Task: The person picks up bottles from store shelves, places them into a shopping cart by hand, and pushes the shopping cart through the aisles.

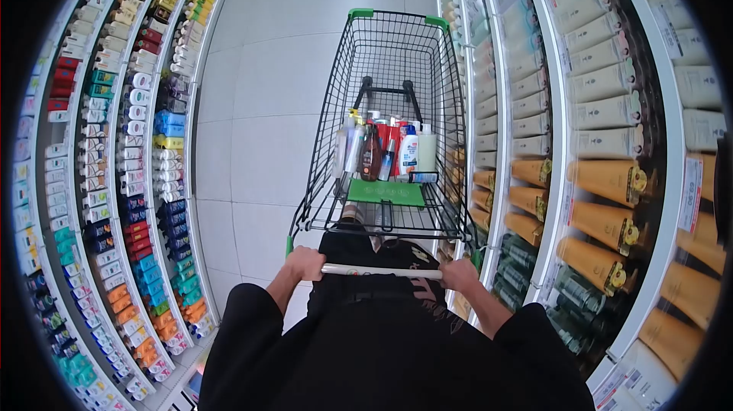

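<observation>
A black wire shopping cart (328,98) with green corner pieces stands in front of me. My left hand (307,264) is wrapped round the left end of its pale handle bar (382,270). At the bar's right end, my right hand (459,275) is closed round it too. Several bottles stand together in the cart's near part, among them a brown bottle (370,153), a white and blue bottle (408,150) and a pale green bottle (427,149). A small dark container (418,177) lies by them. The green child-seat flap (387,193) is nearest the handle.
Shelves of small boxes and bottles (137,113) line the left side. On the right, shelves hold white tubes (603,90), orange tubes (603,220) and dark green bottles (580,296), very near the cart. Grey floor tiles (267,83) run ahead and to the cart's left.
</observation>
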